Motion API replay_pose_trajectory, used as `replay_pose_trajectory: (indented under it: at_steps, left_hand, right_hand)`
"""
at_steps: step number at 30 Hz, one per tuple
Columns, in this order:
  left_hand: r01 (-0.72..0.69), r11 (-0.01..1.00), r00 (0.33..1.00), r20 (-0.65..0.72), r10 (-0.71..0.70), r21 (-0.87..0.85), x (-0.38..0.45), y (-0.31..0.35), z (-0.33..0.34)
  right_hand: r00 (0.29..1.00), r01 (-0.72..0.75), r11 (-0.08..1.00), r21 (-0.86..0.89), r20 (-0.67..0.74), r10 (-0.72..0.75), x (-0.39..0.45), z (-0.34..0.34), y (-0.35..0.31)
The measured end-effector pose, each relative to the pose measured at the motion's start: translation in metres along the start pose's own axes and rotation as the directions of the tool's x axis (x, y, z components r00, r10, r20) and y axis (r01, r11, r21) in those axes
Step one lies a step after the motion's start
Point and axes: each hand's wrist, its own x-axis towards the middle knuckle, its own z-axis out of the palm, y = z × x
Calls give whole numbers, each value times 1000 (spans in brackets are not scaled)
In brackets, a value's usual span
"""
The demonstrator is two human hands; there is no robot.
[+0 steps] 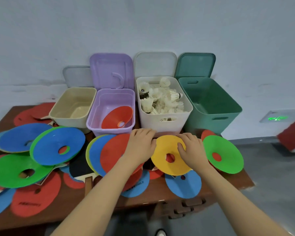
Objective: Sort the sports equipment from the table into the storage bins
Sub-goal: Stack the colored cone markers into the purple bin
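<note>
A brown worktop (211, 189) is seen low in the frame. Four open bins are lined along its far edge: beige (71, 106), purple (109, 113), white (163, 114), green (211, 106). A yellow disc cone (167, 150) at lower centre is pinched by the right hand (192, 150), its fingers (181, 147) curled; the left hand (140, 145), fingers bent, touches its edge.

Both hands sit mid-frame on the yellow disc (167, 156), left hand (140, 147) at its left edge, right hand (191, 150) gripping the top. Behind them, the purple bin (92, 120) holds one red disc (117, 117), and the white bin (165, 121) holds shuttlecocks (162, 99).
</note>
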Motion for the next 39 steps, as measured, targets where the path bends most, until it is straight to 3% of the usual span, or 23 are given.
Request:
replay_pose_trajectory:
  at_steps: [4,9,15,19,23,29,34,39]
  left_hand:
    - [27,1000,996,82,-27,11,-16,16,24]
    - [116,979,960,235,-154,166,-18,27,65]
    - [262,908,861,346,-374,328,-7,29,103]
    - [254,887,845,357,-397,385,4,26,118]
    - [280,899,867,314,-387,336,8,19,123]
    - [301,940,919,216,-331,158,1,17,123]
    - [297,913,882,285,-375,281,-1,17,128]
    - [309,950,931,189,-313,49,-1,15,123]
  right_hand:
    - [995,-52,990,-128,74,62,-20,2,31]
    - [954,-142,955,-260,220,202,-41,22,71]
    - [964,-76,959,-273,225,141,-34,43,97]
    - [966,-81,972,-220,222,131,-26,58,102]
    - [972,-151,982,-109,166,168,-22,69,109]
    - [983,-68,995,-68,168,78,-29,76,108]
    - [980,-78,983,-165,169,106,-23,76,107]
    - [981,-55,987,-154,176,82,-21,78,112]
